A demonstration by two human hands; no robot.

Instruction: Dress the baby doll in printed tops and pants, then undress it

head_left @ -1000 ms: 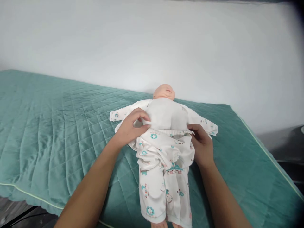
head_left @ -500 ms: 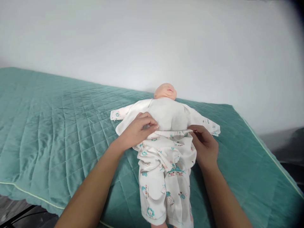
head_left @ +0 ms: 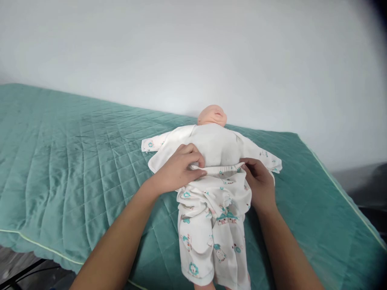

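Note:
A baby doll (head_left: pixel 213 115) lies on its back, head toward the wall, arms spread to both sides. It wears a white printed jacket (head_left: pixel 160 159) that hangs open over a plain white torso (head_left: pixel 216 143). White printed pants (head_left: pixel 198 241) cover its legs, with an elastic waistband (head_left: pixel 222 170) across the belly. My left hand (head_left: pixel 183 167) pinches the waistband at its left end between thumb and fingers. At the other end, my right hand (head_left: pixel 260 179) grips the same band, its fingertips partly hidden behind the cloth. The fabric bunches below the band.
A green quilted cover (head_left: pixel 84 173) lies under the doll, with pale piping along its edges. Behind it rises a white wall (head_left: pixel 151 52). Dark floor and a black metal bar (head_left: pixel 26 274) show at the lower left.
My left hand has shifted slightly right and closed its thumb and fingers around the waistband's left end. My right hand keeps its hold, almost in place. The view has shifted slightly.

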